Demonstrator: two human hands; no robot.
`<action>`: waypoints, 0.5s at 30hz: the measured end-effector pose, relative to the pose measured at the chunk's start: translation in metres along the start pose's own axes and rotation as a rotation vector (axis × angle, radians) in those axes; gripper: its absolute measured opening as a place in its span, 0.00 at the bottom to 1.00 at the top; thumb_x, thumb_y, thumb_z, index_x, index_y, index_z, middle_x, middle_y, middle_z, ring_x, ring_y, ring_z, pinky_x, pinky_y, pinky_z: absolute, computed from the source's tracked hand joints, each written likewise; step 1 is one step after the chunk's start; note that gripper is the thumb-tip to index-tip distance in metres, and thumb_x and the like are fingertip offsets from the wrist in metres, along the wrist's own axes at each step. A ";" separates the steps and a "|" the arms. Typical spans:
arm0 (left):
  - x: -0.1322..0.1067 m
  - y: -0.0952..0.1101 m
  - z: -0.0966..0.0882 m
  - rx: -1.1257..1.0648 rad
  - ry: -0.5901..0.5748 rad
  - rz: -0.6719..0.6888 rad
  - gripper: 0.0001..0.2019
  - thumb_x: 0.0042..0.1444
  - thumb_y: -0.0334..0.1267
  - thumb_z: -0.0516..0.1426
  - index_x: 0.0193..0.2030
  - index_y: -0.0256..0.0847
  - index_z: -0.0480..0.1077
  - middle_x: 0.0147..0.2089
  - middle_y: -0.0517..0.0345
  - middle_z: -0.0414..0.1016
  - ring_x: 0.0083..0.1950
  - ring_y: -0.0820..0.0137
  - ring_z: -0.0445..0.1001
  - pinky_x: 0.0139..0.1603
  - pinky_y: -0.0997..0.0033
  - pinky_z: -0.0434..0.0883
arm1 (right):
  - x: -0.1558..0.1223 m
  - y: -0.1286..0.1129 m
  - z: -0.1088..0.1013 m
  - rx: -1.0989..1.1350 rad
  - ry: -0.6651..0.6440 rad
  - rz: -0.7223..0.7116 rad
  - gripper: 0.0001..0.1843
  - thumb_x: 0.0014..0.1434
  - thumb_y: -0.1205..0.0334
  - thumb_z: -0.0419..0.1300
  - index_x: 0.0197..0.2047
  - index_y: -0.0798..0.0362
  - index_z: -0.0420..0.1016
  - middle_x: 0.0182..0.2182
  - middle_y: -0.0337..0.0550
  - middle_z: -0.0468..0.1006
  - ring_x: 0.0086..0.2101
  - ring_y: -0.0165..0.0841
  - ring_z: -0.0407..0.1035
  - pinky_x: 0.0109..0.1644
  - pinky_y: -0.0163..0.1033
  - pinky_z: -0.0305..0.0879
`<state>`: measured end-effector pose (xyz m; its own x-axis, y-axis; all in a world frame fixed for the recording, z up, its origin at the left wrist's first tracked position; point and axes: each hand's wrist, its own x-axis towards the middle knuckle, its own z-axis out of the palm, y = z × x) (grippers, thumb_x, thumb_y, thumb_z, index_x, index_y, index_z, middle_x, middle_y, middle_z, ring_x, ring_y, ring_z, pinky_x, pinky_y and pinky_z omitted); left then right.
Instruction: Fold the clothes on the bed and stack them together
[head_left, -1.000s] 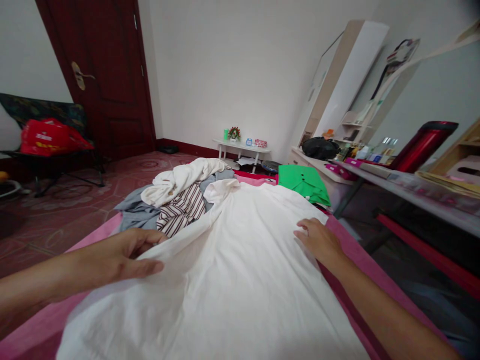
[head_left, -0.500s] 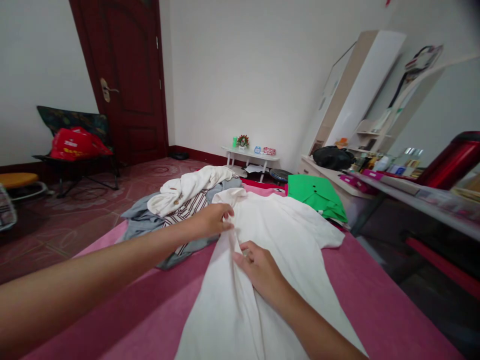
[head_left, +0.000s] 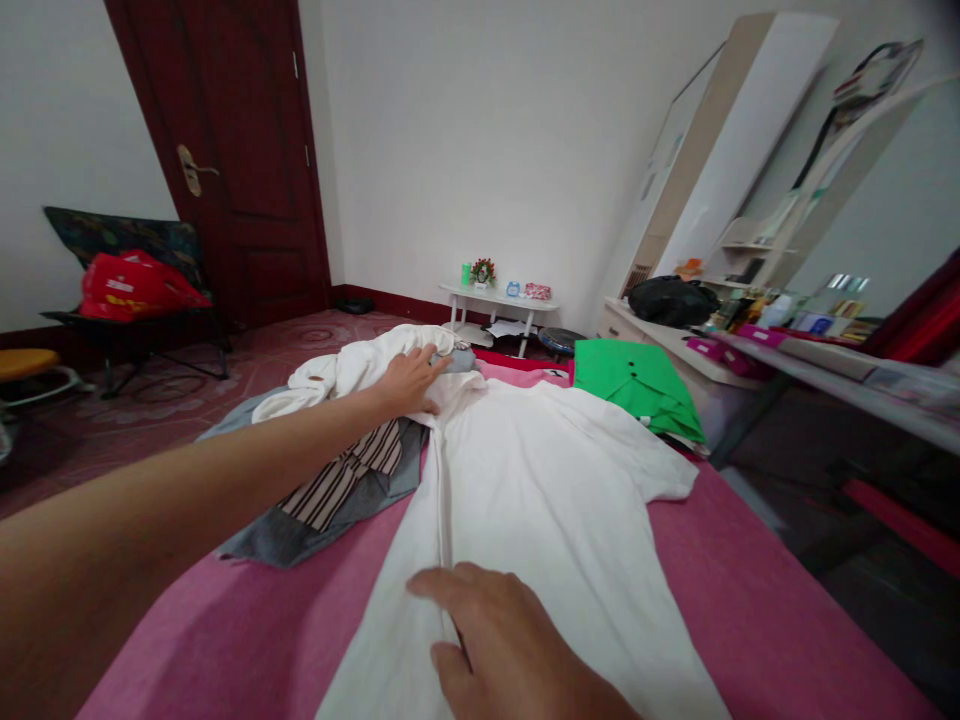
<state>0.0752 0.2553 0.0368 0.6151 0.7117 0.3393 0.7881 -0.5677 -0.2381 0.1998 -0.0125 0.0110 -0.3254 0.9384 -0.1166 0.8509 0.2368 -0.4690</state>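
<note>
Room: plain white wall point(head_left: 480, 130) at the far side, dark red panelled door point(head_left: 240, 150) far left, patterned reddish tile floor point(head_left: 300, 340). Ahead of the door, dark folding chair point(head_left: 150, 235) with a shiny red plastic bag point(head_left: 135, 285) on its seat. Low white table point(head_left: 491, 297) by the far wall, small items on top. Right side: white cabinet top point(head_left: 637, 322) with a black bag point(head_left: 671, 302) on it.

Work surface is covered in pink cloth point(head_left: 750, 580). White short-sleeved cotton shirt point(head_left: 547, 480) lies spread in the middle, collar end far, body running to the near edge of view. Right sleeve lies out flat; one long fold runs down its left half.

Left hand point(head_left: 411, 380) reaches far, palm down, over the left shoulder area where the shirt meets the pile. Fingers extended; can't tell if they grasp cloth, or which white piece they touch.

Right hand point(head_left: 502, 640) is near, over the long fold. Thumb and forefinger stand apart, no pinch there; other fingertips hidden.

Pile at left: bunched white garment point(head_left: 337, 365) on top, brown-and-cream striped cloth point(head_left: 345, 485) and grey fabric point(head_left: 277, 545) below. Far right of the shirt: folded bright green garment point(head_left: 622, 385) with dark buttons.
</note>
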 end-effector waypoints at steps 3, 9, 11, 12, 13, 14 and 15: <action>-0.001 -0.004 -0.004 0.053 -0.074 0.177 0.35 0.45 0.51 0.65 0.60 0.44 0.62 0.59 0.41 0.62 0.56 0.49 0.65 0.52 0.54 0.64 | 0.000 -0.013 -0.010 -0.239 -0.284 -0.004 0.23 0.49 0.71 0.57 0.49 0.50 0.75 0.42 0.52 0.78 0.39 0.45 0.74 0.39 0.42 0.67; 0.005 -0.008 -0.008 -0.144 -0.196 -0.104 0.10 0.55 0.32 0.54 0.42 0.36 0.73 0.46 0.40 0.74 0.52 0.50 0.71 0.53 0.51 0.64 | 0.001 -0.024 -0.015 -0.002 -0.296 -0.106 0.20 0.50 0.71 0.57 0.46 0.52 0.79 0.43 0.49 0.79 0.40 0.39 0.74 0.41 0.35 0.67; 0.014 -0.010 -0.013 -0.181 -0.181 -0.165 0.10 0.53 0.33 0.54 0.39 0.34 0.74 0.46 0.38 0.75 0.53 0.47 0.71 0.53 0.49 0.64 | -0.003 -0.025 -0.014 0.164 -0.207 -0.146 0.21 0.50 0.71 0.57 0.47 0.53 0.79 0.42 0.48 0.78 0.39 0.34 0.73 0.41 0.32 0.65; 0.020 -0.011 -0.017 -0.211 -0.169 -0.204 0.10 0.52 0.34 0.55 0.38 0.34 0.74 0.46 0.37 0.75 0.53 0.46 0.70 0.52 0.49 0.65 | -0.005 -0.026 -0.014 0.228 -0.176 -0.156 0.21 0.50 0.71 0.57 0.48 0.54 0.78 0.41 0.48 0.78 0.37 0.32 0.72 0.40 0.31 0.65; 0.028 -0.012 -0.021 -0.252 -0.158 -0.244 0.11 0.51 0.36 0.55 0.38 0.34 0.74 0.47 0.38 0.75 0.53 0.46 0.70 0.51 0.50 0.66 | -0.006 -0.026 -0.014 0.280 -0.152 -0.159 0.22 0.49 0.71 0.57 0.48 0.55 0.78 0.41 0.47 0.77 0.35 0.30 0.70 0.38 0.30 0.64; 0.036 -0.013 -0.025 -0.304 -0.151 -0.283 0.11 0.51 0.37 0.55 0.37 0.34 0.74 0.46 0.38 0.76 0.52 0.47 0.71 0.50 0.53 0.67 | -0.007 -0.026 -0.014 0.321 -0.132 -0.157 0.22 0.49 0.72 0.58 0.48 0.55 0.78 0.40 0.45 0.76 0.32 0.29 0.69 0.37 0.30 0.63; 0.044 -0.012 -0.029 -0.366 -0.148 -0.320 0.11 0.51 0.37 0.54 0.35 0.33 0.74 0.44 0.40 0.76 0.50 0.49 0.73 0.49 0.56 0.69 | -0.008 -0.026 -0.014 0.354 -0.110 -0.154 0.22 0.48 0.73 0.58 0.47 0.55 0.78 0.39 0.44 0.76 0.31 0.27 0.67 0.37 0.30 0.63</action>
<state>0.0919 0.2815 0.0815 0.3618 0.9097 0.2040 0.8941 -0.4005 0.2006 0.1858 -0.0232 0.0362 -0.4964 0.8616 -0.1054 0.6004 0.2531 -0.7586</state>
